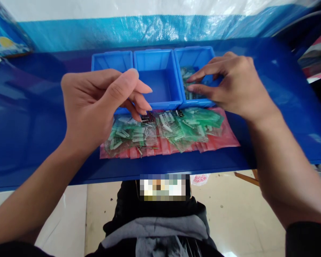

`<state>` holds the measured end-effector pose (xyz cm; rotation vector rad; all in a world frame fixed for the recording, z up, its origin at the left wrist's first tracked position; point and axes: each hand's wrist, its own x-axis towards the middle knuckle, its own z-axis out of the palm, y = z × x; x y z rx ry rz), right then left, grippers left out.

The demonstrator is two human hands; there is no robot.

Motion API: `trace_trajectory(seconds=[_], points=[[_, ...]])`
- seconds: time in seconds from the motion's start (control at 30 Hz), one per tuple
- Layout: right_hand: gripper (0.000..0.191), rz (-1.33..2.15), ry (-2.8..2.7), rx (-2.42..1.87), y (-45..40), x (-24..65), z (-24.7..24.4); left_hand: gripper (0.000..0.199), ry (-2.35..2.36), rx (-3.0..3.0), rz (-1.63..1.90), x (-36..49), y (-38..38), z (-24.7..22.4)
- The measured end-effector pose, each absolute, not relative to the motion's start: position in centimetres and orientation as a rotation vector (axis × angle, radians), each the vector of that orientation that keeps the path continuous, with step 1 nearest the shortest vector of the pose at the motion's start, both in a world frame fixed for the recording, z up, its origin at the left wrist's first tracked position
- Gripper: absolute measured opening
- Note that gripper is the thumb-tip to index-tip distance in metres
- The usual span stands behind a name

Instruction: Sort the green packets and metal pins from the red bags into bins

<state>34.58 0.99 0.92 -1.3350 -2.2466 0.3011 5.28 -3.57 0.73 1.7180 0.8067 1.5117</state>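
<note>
My left hand [96,101] hovers over the left and middle bins, its fingers loosely bent and apart, with nothing visible in them. My right hand [230,82] reaches into the right blue bin [195,103], thumb and index tips slightly apart at small clear bags [187,73] of hardware. Whether those fingertips touch a bag I cannot tell. In front of the bins, clear and greenish bags [173,128] with white wall plugs and screws lie in a row on pink plastic bags [230,141].
The middle blue bin [157,84] and left blue bin [112,59] stand side by side with the right one on a blue table [29,142]. A blue and white sheet [149,30] hangs behind. A phone [163,187] rests on my lap below the table edge.
</note>
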Motion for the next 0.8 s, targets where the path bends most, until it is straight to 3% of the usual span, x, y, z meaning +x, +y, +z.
trace_trajectory(seconds=[0.33,0.57,0.8], points=[[0.017,0.265,-2.281,-1.312,1.6,35.8,1.4,0.030,0.888,1.673,1.422,5.0,-4.4,1.9],[0.023,0.198,-2.472,-1.105,0.3,34.6,2.0,0.029,0.835,1.744,1.474,4.9,-3.9,1.5],[0.056,0.232,-2.512,-1.083,0.6,34.7,1.3,0.032,0.865,1.735,1.492,5.0,-4.2,1.8]])
